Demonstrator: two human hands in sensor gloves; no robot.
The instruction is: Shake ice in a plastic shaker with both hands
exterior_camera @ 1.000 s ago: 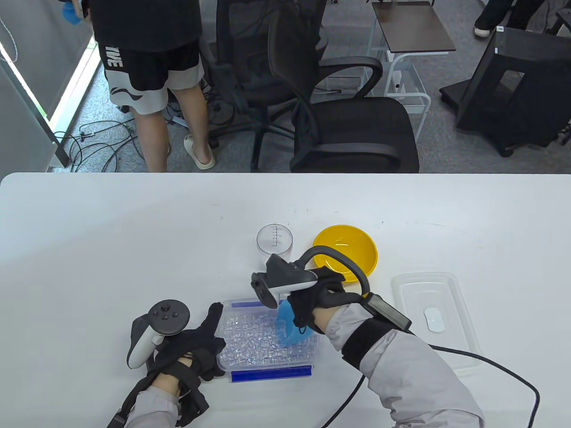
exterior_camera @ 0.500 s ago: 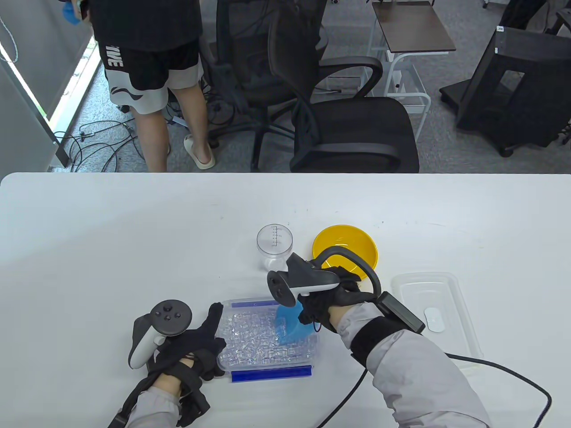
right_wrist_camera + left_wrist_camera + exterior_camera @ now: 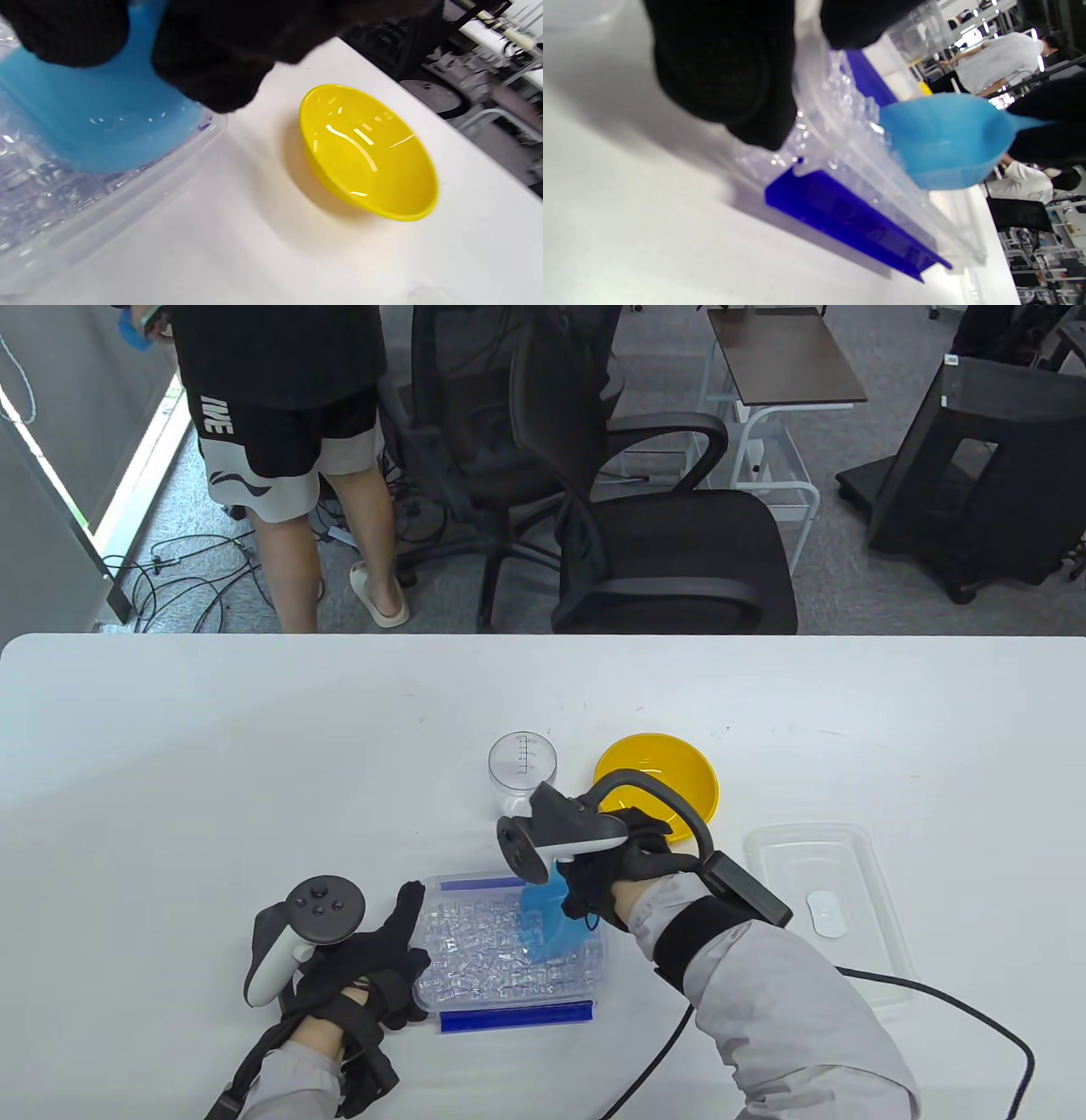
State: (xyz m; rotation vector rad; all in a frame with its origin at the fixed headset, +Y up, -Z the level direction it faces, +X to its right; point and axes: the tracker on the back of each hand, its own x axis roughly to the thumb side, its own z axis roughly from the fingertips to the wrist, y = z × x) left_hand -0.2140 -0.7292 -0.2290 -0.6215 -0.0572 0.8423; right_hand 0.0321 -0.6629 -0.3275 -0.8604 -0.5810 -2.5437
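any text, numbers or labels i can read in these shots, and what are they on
Clear shaker cup: a printed measuring scale with marks and figures runs down its wall, too small to read.
Bystander's black shorts: large white letters, seen side-on, not clearly readable.
Ice box, blue scoop, yellow bowl, clear lid: no text visible.

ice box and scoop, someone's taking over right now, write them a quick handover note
Right hand holds the blue scoop, dipped into the ice in the clear ice box.
Left hand grips the box's left edge, steadying it on the table.
The clear shaker cup stands behind the box, open, no ice visible in it; yellow bowl to its right; clear lid at far right.
Done: box open, scoop in ice.
Left: scoop ice into the shaker, close it, shake with both hands.
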